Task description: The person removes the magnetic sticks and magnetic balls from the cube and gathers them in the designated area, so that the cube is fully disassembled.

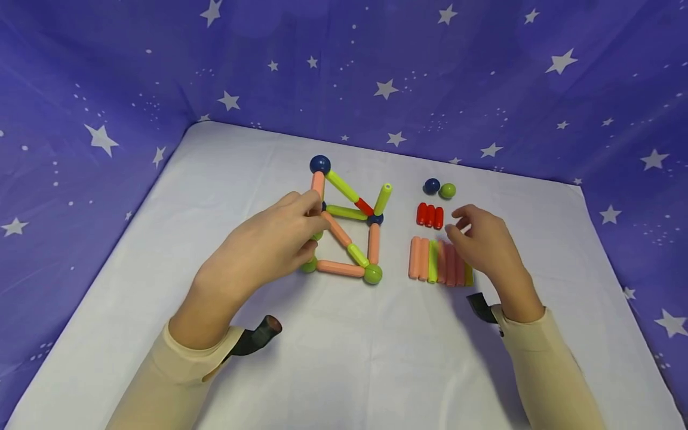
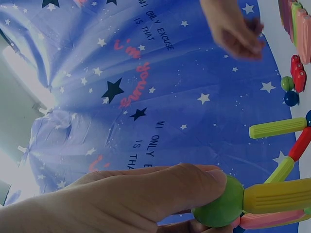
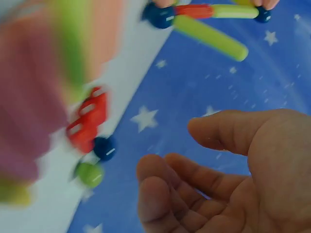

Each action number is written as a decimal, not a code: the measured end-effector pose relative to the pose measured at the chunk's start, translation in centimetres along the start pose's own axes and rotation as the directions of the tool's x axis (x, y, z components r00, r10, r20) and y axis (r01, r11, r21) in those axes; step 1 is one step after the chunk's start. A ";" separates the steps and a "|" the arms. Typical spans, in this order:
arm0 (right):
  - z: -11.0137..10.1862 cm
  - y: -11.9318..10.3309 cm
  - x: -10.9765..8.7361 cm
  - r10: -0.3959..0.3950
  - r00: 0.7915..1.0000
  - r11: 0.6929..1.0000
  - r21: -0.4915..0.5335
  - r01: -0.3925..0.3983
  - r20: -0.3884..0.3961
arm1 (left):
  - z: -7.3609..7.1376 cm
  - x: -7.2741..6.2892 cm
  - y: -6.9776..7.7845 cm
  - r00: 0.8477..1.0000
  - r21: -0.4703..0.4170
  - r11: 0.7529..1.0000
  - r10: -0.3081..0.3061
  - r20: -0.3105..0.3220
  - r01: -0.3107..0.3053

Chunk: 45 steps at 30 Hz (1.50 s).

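Observation:
My left hand (image 1: 263,239) is over the left side of a frame of coloured rods and balls. In the left wrist view its thumb and fingers pinch a green ball (image 2: 224,200) joined to the end of a yellow rod (image 2: 277,196). The frame has a large blue ball (image 1: 320,164) at the back and a green ball (image 1: 373,274) at the front right corner. A lime rod (image 1: 383,200) sticks up from another blue ball (image 1: 375,219). Partly hidden parts lie behind the left hand. My right hand (image 1: 486,242) hovers beside the loose rods, fingers loosely curved, holding nothing.
Pink, lime and purplish rods (image 1: 424,260) lie side by side in a row on the white table (image 1: 344,358). Behind them are three short red rods (image 1: 430,215), then a loose blue ball (image 1: 432,186) and green ball (image 1: 448,190). A starry blue cloth (image 1: 344,77) surrounds the table.

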State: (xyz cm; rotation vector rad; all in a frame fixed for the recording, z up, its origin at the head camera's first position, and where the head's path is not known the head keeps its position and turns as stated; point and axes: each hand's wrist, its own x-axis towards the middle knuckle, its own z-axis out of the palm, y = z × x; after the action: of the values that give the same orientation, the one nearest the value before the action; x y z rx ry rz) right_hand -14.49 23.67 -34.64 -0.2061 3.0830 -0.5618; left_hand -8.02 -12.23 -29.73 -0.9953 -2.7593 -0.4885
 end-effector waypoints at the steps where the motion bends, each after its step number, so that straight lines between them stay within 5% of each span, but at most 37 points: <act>1: 0.0 -0.8 0.5 -0.039 0.999 0.999 0.015 0.040 -0.008 | 0.0 0.0 0.0 1.000 -0.002 1.000 -0.004 0.004 0.004; 4: 0.0 -3.3 1.9 -0.231 0.972 0.971 0.058 0.233 -0.042 | 0.0 0.0 0.1 1.000 -0.004 1.000 -0.013 0.013 0.013; 8: 0.4 -5.7 3.3 -0.508 0.861 0.861 0.000 0.508 0.001 | 0.1 0.1 0.3 1.000 -0.005 1.000 -0.001 0.009 0.001; 11: 1.0 -6.6 3.9 -0.578 0.812 0.805 -0.107 0.584 0.083 | 0.2 0.3 0.4 1.000 -0.003 1.000 0.010 0.006 -0.010; 13: 1.3 -6.6 4.0 -0.564 0.820 0.805 -0.153 0.572 0.097 | 0.3 0.4 0.6 1.000 -0.004 1.000 0.011 0.008 -0.011; 20: 1.6 -4.6 2.9 -0.417 0.906 0.891 -0.164 0.423 0.074 | 0.2 0.7 1.0 1.000 -0.010 1.000 0.009 0.017 -0.008; 32: 2.2 -2.4 1.9 -0.416 0.901 0.897 -0.106 0.429 0.124 | 0.1 0.6 0.9 0.999 0.000 1.000 0.000 0.035 0.000; 45: 3.6 -4.1 1.6 -0.349 0.900 0.927 -0.049 0.373 0.262 | -0.1 -0.1 0.6 0.999 -0.039 0.998 0.047 0.025 -0.046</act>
State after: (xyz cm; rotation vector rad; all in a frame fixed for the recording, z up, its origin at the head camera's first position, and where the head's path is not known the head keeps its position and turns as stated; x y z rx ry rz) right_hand -15.44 18.42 -36.49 -0.7990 2.8354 -0.3517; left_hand -7.58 -11.92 -29.54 -1.0789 -2.7527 -0.5275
